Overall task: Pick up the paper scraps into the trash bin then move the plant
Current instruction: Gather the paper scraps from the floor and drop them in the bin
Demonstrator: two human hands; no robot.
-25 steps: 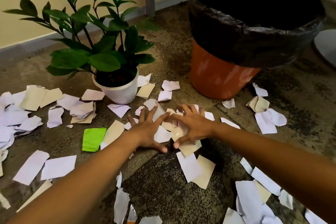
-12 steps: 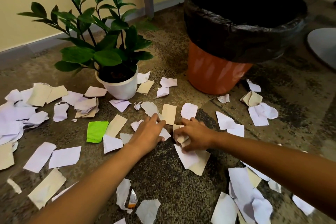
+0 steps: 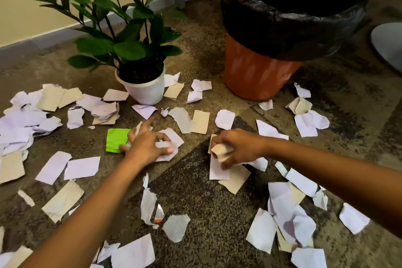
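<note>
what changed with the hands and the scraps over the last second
The hands, side by side a second ago, have drawn apart. The left hand slid left toward the green scrap and is bunching white scraps. The right hand has closed on a wad of tan scraps and raised it slightly. The plant, the trash bin and the outlying scraps stayed put.
</note>
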